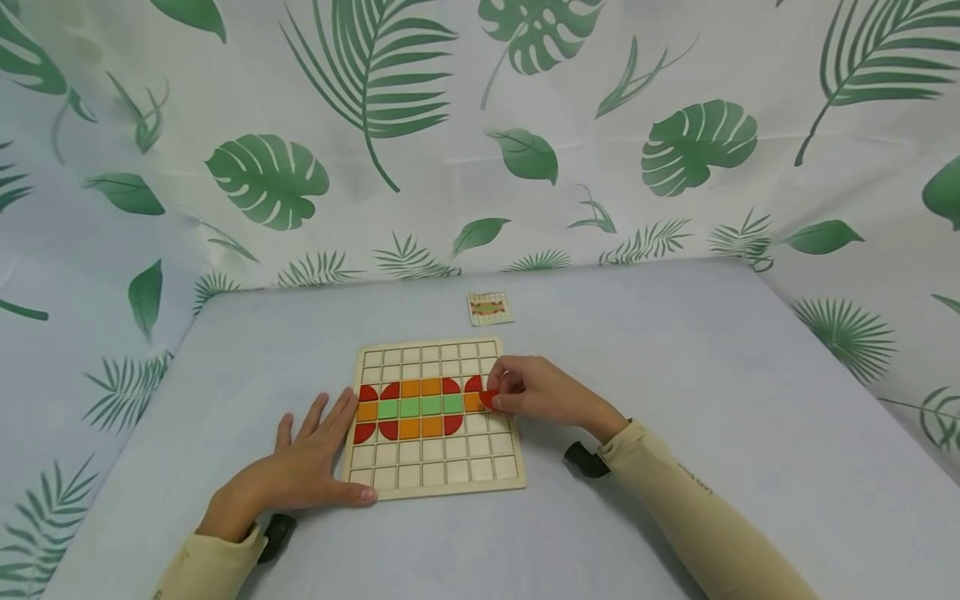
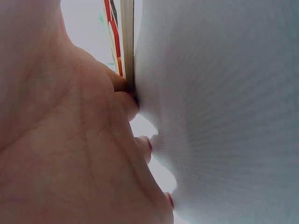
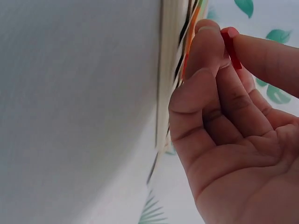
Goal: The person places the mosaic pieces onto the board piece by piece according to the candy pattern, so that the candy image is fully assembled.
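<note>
A square wooden grid board (image 1: 450,491) lies on the table, with red rounded tiles (image 1: 388,430), orange square tiles (image 1: 421,428) and a row of green tiles (image 1: 409,407) set in its middle rows. My left hand (image 1: 303,471) rests at the board's left side, fingers spread; its thumb lies along the near left corner. Over the right part of the grid, my right hand (image 1: 547,393) pinches a red tile (image 1: 487,399) between thumb and fingertip. The right wrist view shows this red tile (image 3: 232,51) edge-on, its face mostly hidden.
Behind the board lies a small card (image 1: 491,308) printed with a similar coloured grid pattern. Black wrist devices (image 1: 277,537) sit under both sleeves. A leaf-patterned cloth (image 1: 450,192) hangs behind the pale table (image 1: 675,358) and at its sides.
</note>
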The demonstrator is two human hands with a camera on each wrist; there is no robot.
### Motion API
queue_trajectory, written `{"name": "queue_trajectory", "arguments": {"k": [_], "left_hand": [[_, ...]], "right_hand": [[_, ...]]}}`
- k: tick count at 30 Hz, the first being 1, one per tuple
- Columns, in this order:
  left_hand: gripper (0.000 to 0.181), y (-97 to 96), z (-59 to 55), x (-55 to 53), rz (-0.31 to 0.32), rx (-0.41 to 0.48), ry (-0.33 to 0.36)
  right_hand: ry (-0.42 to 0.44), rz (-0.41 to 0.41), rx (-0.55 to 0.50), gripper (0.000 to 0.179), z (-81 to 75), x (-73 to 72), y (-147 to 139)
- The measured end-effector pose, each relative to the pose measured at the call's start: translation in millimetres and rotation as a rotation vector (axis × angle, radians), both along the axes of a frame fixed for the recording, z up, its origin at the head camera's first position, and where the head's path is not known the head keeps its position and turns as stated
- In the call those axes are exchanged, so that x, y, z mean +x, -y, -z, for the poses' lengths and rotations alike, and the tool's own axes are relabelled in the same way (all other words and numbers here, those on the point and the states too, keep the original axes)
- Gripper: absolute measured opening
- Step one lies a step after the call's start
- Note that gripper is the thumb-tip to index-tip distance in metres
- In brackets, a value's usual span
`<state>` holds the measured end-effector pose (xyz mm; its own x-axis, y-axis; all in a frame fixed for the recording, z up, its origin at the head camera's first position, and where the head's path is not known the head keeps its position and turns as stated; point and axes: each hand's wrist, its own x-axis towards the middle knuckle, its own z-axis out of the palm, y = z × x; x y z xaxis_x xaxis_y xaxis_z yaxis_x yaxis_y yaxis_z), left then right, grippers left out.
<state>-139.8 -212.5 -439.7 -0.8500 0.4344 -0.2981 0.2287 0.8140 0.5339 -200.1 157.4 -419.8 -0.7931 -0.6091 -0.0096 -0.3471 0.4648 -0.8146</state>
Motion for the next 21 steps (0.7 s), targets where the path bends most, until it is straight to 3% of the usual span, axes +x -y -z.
{"name": "queue_trajectory", "arguments": {"k": [9, 21], "left_hand": [[0.141, 0.1, 0.0, 0.3, -0.003, 0.017, 0.002], [0.139, -1.7, -2.4, 1.5, -0.006, 0.004, -0.003]], "right_hand": [[-0.070, -0.043, 0.018, 0.014, 1.8, 8.0, 12], [-0.086, -0.048, 0.039, 0.016, 6.1, 11.4, 17]]}}
